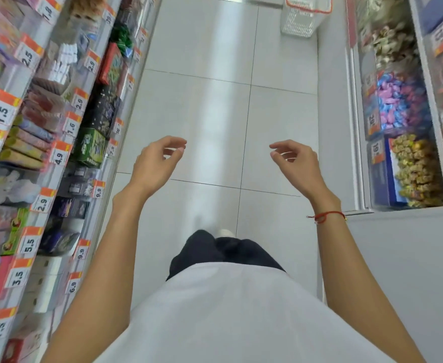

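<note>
Two hands in view, both bare and raised over the tiled floor (209,74) of a shop aisle. Left hand (154,163): grip loosely half open, fingers curled inward, thumb and forefinger apart, holding nothing and touching nothing. Right hand (297,163): same loose half-open grip, nothing in it, fingertips pointing toward the left hand across a clear gap. One red string bracelet (325,216) on the right wrist.

Nearest to the left hand: one green box (90,148) on the left shelves (51,176), printed face turned to the aisle, well apart from the fingers; long axis too blurred to tell. Well over a dozen orange-and-white price tags (58,155) along those shelf rails.

Nearest to the right hand: one bin of gold-wrapped sweets (416,171), a loose heap with no single direction. Two more bins beyond it, pink-and-blue sweets (395,106) and brown-and-white sweets (393,45).

One white basket (301,19) with a red rim at the far end of the aisle.
</note>
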The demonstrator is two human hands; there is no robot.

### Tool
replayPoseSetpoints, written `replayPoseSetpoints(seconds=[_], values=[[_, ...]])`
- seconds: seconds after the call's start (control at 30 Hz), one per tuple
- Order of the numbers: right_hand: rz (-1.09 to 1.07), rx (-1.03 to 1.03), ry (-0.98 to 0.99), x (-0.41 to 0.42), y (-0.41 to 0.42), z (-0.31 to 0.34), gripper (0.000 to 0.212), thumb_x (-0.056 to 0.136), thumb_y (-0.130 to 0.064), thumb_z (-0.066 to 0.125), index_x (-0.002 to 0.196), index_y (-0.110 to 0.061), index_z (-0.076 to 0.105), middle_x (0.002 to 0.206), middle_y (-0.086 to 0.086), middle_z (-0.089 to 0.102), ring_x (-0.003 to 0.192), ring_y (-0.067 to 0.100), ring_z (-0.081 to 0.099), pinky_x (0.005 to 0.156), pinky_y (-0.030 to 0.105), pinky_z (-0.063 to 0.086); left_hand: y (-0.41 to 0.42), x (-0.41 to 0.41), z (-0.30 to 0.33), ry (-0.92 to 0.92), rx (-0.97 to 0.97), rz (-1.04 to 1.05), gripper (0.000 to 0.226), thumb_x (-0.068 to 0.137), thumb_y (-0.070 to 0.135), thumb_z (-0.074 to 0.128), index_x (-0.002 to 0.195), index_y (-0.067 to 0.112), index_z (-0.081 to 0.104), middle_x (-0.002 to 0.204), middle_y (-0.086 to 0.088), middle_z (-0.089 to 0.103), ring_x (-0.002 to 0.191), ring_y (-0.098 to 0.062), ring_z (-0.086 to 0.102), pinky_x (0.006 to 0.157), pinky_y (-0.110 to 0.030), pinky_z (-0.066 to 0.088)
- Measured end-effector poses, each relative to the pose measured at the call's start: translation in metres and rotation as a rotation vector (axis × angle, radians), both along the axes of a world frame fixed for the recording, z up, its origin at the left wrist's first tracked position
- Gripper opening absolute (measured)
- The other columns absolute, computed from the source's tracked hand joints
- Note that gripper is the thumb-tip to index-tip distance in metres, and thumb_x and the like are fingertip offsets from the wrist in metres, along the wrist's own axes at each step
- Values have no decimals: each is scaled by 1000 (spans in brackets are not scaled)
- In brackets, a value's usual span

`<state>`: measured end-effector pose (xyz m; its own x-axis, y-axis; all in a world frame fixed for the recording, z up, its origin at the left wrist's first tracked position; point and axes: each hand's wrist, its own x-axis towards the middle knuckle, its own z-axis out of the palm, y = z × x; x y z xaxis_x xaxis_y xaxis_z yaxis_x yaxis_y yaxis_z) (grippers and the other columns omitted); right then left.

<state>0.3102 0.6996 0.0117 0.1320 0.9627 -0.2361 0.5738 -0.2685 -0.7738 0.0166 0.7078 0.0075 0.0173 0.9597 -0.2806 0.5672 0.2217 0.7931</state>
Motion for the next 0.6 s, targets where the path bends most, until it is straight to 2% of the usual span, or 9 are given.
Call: replayPoseSetpoints(seconds=[0.23, 0.6], values=[[20, 0, -1, 7, 154, -6, 15, 90, -24, 61, 101, -25, 71, 94, -11, 70, 87, 6, 64, 90, 37, 52, 151, 5, -15, -2, 8, 15, 19, 97, 26, 53, 111, 30, 64, 112, 11, 67, 105, -13, 62, 98, -43, 48], [-159, -13, 32, 27, 371, -6, 17, 91, -25, 61, 105, -24, 71, 98, -7, 69, 91, 8, 64, 89, 36, 53, 429, 33, 8, 14, 15, -167, 17, 96, 27, 53, 108, 33, 64, 110, 15, 67, 105, -12, 62, 100, -43, 47]])
